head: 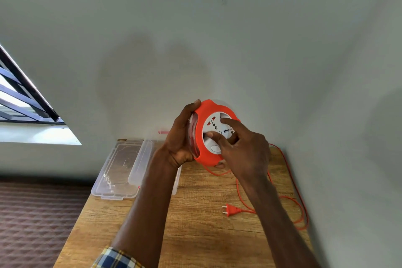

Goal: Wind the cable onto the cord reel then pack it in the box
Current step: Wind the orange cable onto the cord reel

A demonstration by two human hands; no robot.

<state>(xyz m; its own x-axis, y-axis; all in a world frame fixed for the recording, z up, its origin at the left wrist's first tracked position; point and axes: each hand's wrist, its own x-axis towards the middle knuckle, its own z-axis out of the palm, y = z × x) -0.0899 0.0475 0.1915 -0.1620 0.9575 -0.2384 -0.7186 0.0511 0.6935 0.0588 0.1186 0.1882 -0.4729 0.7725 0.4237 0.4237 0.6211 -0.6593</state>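
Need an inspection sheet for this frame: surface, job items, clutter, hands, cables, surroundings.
Surface: wooden table against a pale wall, mostly bare.
Job's things: orange cord reel held up above the table; clear plastic box open at the table's far left, with its lid lying beside it.
Clutter: nothing seen.
Hands: left hand grips the reel's rim; right hand has fingers on the white socket face.
Cables: orange cable mostly unwound, looping along the right edge; plug lies on the table.
Surroundings: barred window at left; patterned floor below.
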